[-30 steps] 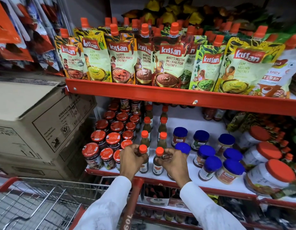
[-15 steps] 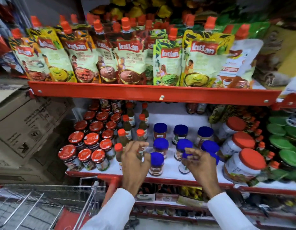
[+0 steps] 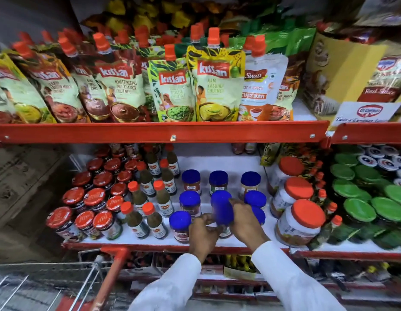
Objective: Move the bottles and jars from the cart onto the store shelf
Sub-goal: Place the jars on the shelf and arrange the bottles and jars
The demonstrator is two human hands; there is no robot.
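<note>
In the head view, a blue-lidded jar point(image 3: 221, 208) shows blurred at the front of the white shelf point(image 3: 150, 243), among other blue-lidded jars point(image 3: 190, 179). My right hand point(image 3: 245, 223) grips its right side, thumb on the lid. My left hand point(image 3: 203, 234) pinches the jar's lower left, beside another blue-lidded jar point(image 3: 180, 223). Orange-capped sauce bottles point(image 3: 160, 198) and red-lidded jars point(image 3: 94, 196) stand in rows to the left. The wire cart point(image 3: 87, 281) with its red handle point(image 3: 113, 263) sits at the lower left; its contents are out of view.
Large orange-lidded jars point(image 3: 300, 223) stand close on the right, with green-lidded jars point(image 3: 359, 209) beyond them. Chutney pouches point(image 3: 217, 90) fill the red-edged shelf above. Cardboard boxes point(image 3: 22, 187) are stacked at the left. A lower shelf point(image 3: 240, 263) holds more goods.
My hands left the orange-capped bottles and moved right to the blue-lidded jars. Both now close on one blue-lidded jar, which is blurred.
</note>
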